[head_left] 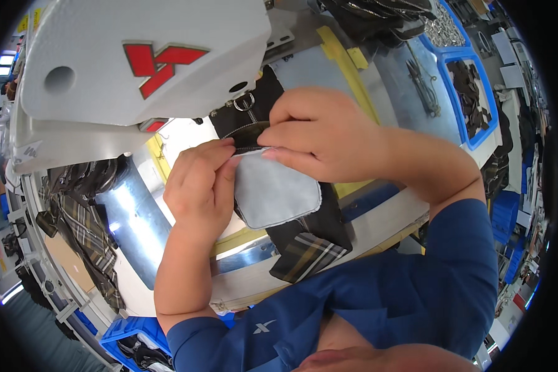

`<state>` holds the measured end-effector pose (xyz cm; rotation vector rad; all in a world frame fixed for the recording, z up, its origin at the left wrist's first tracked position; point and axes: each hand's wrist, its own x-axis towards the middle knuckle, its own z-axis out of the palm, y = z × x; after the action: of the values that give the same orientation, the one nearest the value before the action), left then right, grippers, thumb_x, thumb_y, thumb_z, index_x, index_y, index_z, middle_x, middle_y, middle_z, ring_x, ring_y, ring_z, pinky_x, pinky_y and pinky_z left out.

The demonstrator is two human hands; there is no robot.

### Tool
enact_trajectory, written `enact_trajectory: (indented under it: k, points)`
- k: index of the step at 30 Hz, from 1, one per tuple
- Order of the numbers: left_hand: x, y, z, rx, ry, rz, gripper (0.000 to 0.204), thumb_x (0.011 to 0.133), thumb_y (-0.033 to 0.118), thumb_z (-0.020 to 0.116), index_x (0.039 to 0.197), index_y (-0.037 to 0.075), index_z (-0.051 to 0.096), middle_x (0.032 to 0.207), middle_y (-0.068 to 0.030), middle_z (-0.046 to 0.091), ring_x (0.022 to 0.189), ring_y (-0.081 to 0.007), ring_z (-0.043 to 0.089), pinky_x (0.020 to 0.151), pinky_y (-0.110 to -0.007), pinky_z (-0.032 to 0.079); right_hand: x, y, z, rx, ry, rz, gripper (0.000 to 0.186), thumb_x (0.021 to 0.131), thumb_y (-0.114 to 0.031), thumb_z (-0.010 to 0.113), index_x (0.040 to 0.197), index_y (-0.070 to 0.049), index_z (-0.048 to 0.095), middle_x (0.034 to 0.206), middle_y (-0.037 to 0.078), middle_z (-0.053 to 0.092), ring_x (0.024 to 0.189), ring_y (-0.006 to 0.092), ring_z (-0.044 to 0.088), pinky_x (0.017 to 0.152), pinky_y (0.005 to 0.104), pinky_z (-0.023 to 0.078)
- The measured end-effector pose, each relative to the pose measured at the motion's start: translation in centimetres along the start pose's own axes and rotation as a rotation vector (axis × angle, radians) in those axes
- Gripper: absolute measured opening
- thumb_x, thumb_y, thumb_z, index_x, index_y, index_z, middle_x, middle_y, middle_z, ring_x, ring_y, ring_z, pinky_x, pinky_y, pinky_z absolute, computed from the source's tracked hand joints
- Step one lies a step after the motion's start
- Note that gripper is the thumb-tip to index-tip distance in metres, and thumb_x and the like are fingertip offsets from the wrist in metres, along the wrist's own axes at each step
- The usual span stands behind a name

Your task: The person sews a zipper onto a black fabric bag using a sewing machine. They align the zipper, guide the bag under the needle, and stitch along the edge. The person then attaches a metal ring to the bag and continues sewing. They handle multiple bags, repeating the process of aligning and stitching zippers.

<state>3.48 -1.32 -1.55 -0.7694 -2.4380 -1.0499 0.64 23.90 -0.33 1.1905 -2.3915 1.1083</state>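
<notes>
Head view: I see left hand (197, 186) and right hand (332, 133) pinching the top edge of the grey panel (276, 192); lower rim looks stitched, held edge probably unfinished.

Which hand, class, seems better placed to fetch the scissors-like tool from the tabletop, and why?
Probably the right hand: the scissors-like tool lies nearer it, and the left hand is farther off. Both hands pinch the upper edge of the pale grey piece, though.

The patch (278, 192) is grey — strip (332, 217) black (plaid-ended).
</notes>
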Motion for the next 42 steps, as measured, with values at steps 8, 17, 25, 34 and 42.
enact_trajectory:
  k: [8, 17, 25, 34, 42]
  points:
    - [-0.3, 0.6, -0.5, -0.434, -0.053, -0.324, 0.025, 0.085, -0.003, 0.08, 0.109, -0.002, 0.075, 0.103, -0.0116, 0.076, 0.085, -0.0158, 0.068, 0.076, -0.028, 0.054, -0.1, -0.1, 0.4, -0.002, 0.053, -0.05, 0.013, 0.086, -0.004, 0.075, 0.096, -0.009, 0.068, 0.091, 0.004, 0.06, 0.076, 0.0254, 0.065, 0.064, 0.0377, 0.054]
    - [-0.3, 1.1, -0.1, -0.249, -0.07, -0.243, 0.02, 0.079, 0.0, 0.086, 0.098, 0.001, 0.078, 0.094, -0.0107, 0.077, 0.084, -0.0237, 0.07, 0.077, -0.033, 0.053, -0.3, -0.2, 0.2, 0.047, -0.006, 0.012, 0.018, 0.081, 0.0, 0.081, 0.096, -0.007, 0.074, 0.095, 0.009, 0.065, 0.072, 0.0277, 0.065, 0.059, 0.0379, 0.052]
    - [-0.2, 1.4, 0.0, -0.273, -0.078, -0.286, 0.017, 0.082, 0.0, 0.084, 0.098, 0.002, 0.079, 0.093, -0.0093, 0.078, 0.083, -0.0218, 0.069, 0.075, -0.032, 0.053, -0.3, 0.0, 0.5, 0.029, -0.025, 0.003, 0.015, 0.087, -0.008, 0.078, 0.095, -0.009, 0.065, 0.089, 0.006, 0.057, 0.075, 0.0275, 0.065, 0.06, 0.0397, 0.053]
    - [-0.3, 1.4, -0.1, -0.271, -0.106, -0.354, 0.013, 0.086, 0.002, 0.082, 0.098, 0.002, 0.079, 0.091, -0.0089, 0.077, 0.078, -0.0199, 0.066, 0.071, -0.03, 0.052, -0.2, 0.2, 0.6, 0.127, -0.048, 0.094, 0.012, 0.09, -0.013, 0.077, 0.097, -0.009, 0.068, 0.09, 0.007, 0.063, 0.078, 0.0305, 0.066, 0.063, 0.0423, 0.054]
    - [-0.1, 1.4, 0.5, -0.269, -0.108, -0.371, 0.011, 0.088, 0.004, 0.083, 0.097, 0.0, 0.078, 0.086, -0.0081, 0.074, 0.074, -0.0178, 0.065, 0.068, -0.03, 0.051, -0.1, 0.7, 0.8, 0.18, -0.091, 0.176, 0.01, 0.092, -0.009, 0.076, 0.101, -0.006, 0.074, 0.093, 0.008, 0.067, 0.077, 0.0305, 0.066, 0.065, 0.0395, 0.053]
